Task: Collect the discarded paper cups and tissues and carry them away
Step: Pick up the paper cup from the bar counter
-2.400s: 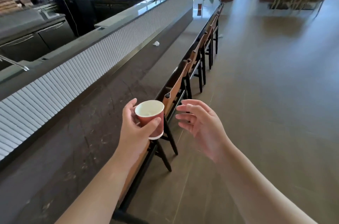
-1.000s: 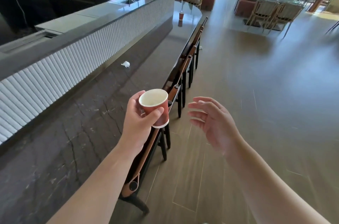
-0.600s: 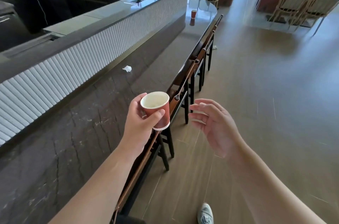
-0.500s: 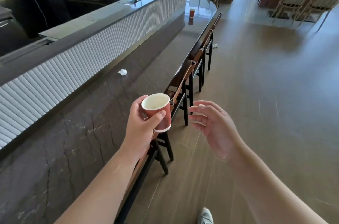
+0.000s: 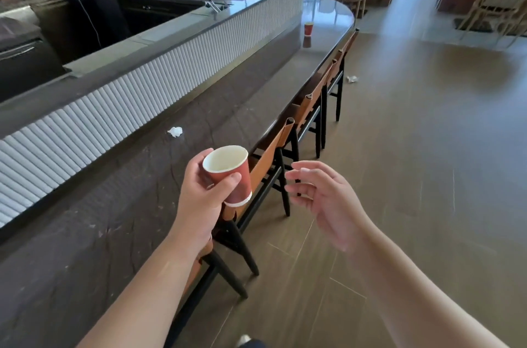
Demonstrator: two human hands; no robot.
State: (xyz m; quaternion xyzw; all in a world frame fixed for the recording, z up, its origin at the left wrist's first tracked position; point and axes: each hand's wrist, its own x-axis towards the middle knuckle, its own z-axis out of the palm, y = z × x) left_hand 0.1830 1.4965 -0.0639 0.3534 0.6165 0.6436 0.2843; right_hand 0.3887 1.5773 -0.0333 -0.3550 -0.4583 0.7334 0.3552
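My left hand (image 5: 204, 193) grips a red paper cup (image 5: 229, 173) with a white inside, held upright over the edge of the dark stone counter (image 5: 114, 205). To its right my right hand (image 5: 322, 202) hangs empty with the fingers apart. A crumpled white tissue (image 5: 175, 131) lies on the counter near the ribbed white wall. A second red paper cup (image 5: 308, 29) stands far down the counter near its rounded end. Another crumpled tissue (image 5: 352, 78) lies on the floor beside the far chairs.
A row of chairs (image 5: 285, 153) with tan leather backs and black legs stands tucked along the counter's right edge. A wide brown wood floor (image 5: 427, 162) opens to the right. Wicker chairs and tables (image 5: 496, 5) stand far back. A sink and taps (image 5: 216, 3) sit behind the bar.
I have walked forward along the counter with the cup in my left hand. The tissue and the far cup are now closer. My right hand stays empty.
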